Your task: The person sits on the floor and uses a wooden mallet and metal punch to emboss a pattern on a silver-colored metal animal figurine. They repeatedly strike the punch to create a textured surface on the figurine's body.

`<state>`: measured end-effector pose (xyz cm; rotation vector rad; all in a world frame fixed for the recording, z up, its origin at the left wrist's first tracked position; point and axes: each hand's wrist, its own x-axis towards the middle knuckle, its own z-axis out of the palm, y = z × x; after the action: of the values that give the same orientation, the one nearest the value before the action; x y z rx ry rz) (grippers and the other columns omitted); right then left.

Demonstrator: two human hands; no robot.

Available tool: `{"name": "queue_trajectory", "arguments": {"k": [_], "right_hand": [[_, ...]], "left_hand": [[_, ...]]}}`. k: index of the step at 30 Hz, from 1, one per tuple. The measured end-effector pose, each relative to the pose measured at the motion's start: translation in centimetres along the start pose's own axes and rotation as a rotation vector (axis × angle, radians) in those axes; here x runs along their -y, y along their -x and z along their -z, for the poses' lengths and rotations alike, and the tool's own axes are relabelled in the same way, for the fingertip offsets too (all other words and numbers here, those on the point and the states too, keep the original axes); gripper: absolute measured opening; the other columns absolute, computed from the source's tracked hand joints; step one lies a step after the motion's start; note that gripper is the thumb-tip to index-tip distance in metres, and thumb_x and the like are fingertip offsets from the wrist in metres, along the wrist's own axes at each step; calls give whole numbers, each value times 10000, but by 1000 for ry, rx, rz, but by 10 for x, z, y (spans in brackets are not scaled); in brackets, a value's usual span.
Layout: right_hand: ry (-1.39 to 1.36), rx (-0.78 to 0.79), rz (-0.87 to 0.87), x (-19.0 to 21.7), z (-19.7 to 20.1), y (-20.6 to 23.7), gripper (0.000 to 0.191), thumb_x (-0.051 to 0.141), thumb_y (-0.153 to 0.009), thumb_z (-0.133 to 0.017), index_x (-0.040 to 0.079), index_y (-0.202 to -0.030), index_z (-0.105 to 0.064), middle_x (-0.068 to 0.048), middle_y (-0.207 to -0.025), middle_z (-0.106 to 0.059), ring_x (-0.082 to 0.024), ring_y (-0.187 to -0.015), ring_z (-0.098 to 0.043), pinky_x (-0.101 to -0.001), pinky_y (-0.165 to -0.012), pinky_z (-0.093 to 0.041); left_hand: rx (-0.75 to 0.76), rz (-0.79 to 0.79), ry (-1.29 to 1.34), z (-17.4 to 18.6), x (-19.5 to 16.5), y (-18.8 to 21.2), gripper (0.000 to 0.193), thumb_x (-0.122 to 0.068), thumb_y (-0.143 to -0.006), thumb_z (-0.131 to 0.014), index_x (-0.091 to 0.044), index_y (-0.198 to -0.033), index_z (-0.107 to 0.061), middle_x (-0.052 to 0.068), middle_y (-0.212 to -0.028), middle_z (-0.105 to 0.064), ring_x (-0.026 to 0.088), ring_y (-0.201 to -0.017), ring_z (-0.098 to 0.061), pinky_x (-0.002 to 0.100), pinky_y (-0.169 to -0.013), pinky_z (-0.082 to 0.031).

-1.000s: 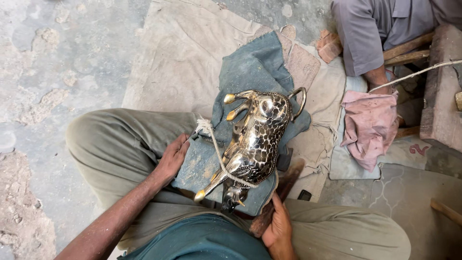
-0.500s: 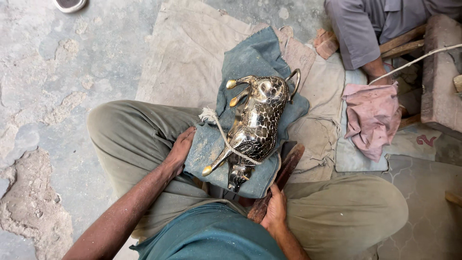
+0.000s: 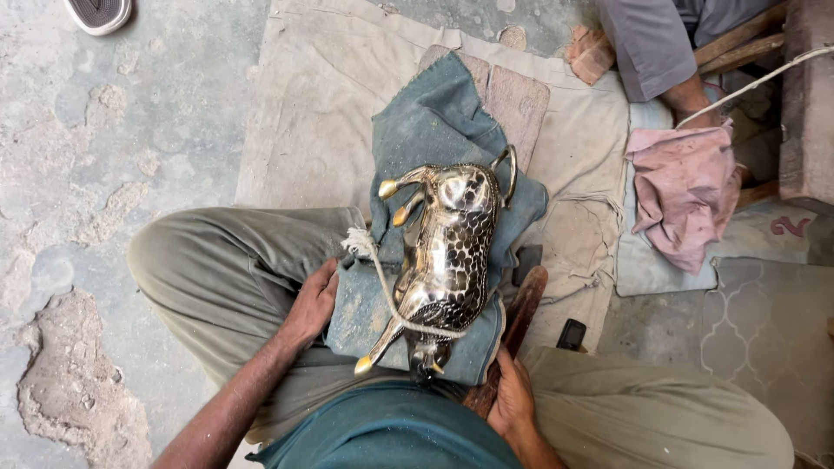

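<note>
A shiny patterned metal animal figure [image 3: 447, 252] with brass-tipped legs lies on its side on a blue cloth [image 3: 434, 139] spread over my lap. A frayed rope [image 3: 382, 278] loops around its rear. My left hand [image 3: 311, 302] rests flat on the cloth's left edge, over my thigh, beside the figure. My right hand [image 3: 512, 399] grips the near end of a dark wooden stick [image 3: 519, 321] that lies along the figure's right side.
A beige ground sheet [image 3: 313, 104] covers the concrete floor. Another person's arm [image 3: 686, 91] and grey sleeve are at the top right, above a pink rag [image 3: 686, 187]. A small black object [image 3: 571, 334] lies by my right knee. A shoe [image 3: 97, 13] sits at top left.
The view has shifted slightly; the figure sits a bit lower and more central. My hands keep the same places, left on the cloth, right on the stick.
</note>
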<state>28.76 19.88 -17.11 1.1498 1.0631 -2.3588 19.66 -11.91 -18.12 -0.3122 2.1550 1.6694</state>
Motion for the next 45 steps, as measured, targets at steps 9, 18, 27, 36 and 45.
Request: {"name": "queue_trajectory", "arguments": {"k": [9,18,27,36,45], "right_hand": [[11,-54,-61,30,21,-37,327,239,-1027,-583,9,-1249,-653,-143,-1172,-732,-277,-967,-723,-472,-791,-597],[-45,-100,-21,25,20,-40,325,176,-993,-554,-1,-1243,-662,-136,-1197,-736,-253,-1007,-742,-433,-853,-625],[-31,-68,54,19,24,-37,227,65,-992,-577,-13,-1182,-673,-147,-1092,-743,-257,-919,-733,-434,-763,-613],[199,12,702,28,48,-26,417,-103,-923,-580,18,-1317,-518,-205,-1267,-625,-346,-1278,-628,-546,-1132,-513],[-23,802,546,120,85,-19,383,111,-1030,-569,52,-1402,-501,-215,-1271,-610,-360,-1223,-586,-569,-1107,-423]], "left_hand": [[-366,461,572,-26,-24,-30,391,-317,-1090,-501,-87,-1389,-602,45,-1249,-629,174,-1136,-571,442,-990,-467],[-212,-16,507,-35,3,-36,378,-314,-1219,-457,11,-1193,-650,67,-941,-589,126,-797,-530,327,-683,-486],[-264,-197,-830,39,-33,-12,293,-288,-1064,-494,-40,-1179,-597,191,-1063,-696,365,-939,-708,484,-798,-605],[-296,-492,-85,55,-76,3,187,-165,-961,-755,-86,-1129,-767,102,-1112,-779,210,-954,-701,296,-730,-604],[-47,-326,691,29,-91,-4,312,-54,-957,-723,37,-1253,-681,70,-1002,-775,54,-857,-689,208,-764,-590]]}}
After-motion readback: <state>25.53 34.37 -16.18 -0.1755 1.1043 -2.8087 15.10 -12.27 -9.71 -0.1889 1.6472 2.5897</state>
